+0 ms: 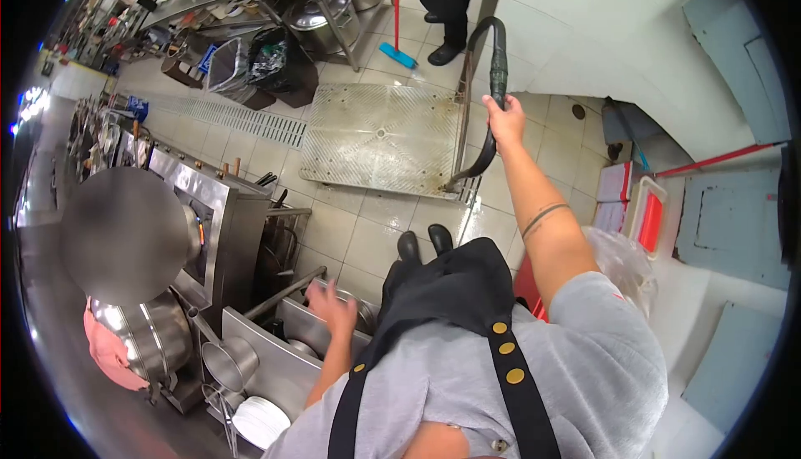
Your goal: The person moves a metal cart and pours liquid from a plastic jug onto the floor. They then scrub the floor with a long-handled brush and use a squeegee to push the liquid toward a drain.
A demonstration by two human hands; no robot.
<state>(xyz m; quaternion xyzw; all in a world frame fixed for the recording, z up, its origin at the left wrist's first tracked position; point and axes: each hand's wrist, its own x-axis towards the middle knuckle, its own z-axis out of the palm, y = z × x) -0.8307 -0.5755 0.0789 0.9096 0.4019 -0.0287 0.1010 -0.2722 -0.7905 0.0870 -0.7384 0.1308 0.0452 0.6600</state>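
My right hand (506,123) is wrapped round the black padded handle (498,63) of a flat platform cart (380,138). The cart's grey, worn deck lies on the tiled floor ahead of my feet, with nothing on it. My left hand (331,307) is low on the left, fingers spread, above the metal sink edge (271,338) and near a steel pan; it holds nothing.
A person in black (446,0) stands beyond the cart, by a blue broom (398,55). Black bins (279,67) and a laden steel table stand at the upper left. A stove (204,217) is left, red and white containers (642,217) right. A floor drain (225,117) runs left of the cart.
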